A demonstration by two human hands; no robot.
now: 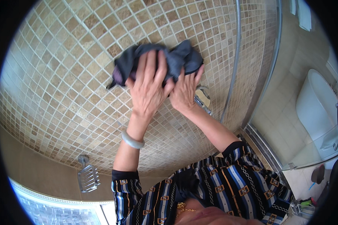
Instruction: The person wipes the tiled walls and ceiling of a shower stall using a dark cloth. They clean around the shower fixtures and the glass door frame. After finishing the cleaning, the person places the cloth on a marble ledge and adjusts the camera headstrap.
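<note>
A dark grey cloth (176, 60) with a purplish patch at its left end lies bunched against the mosaic-tiled shower wall (82, 78). My left hand (149, 84) presses on its left part with fingers spread, and a pale bangle circles that wrist. Beside it, my right hand (186, 87) rests on the cloth's lower right part, its fingertips against the fabric. The two hands meet near the thumbs. Just right of my right hand is a chrome shower valve (203, 98), partly hidden by the hand and forearm.
A metal shower hose (236, 50) runs down the wall at right. Below left, a chrome wire soap basket (89, 178) juts out. A glass shower panel's metal frame (266, 149) stands right, with a white bathtub (318, 104) beyond it. Several items lie on the floor at lower right.
</note>
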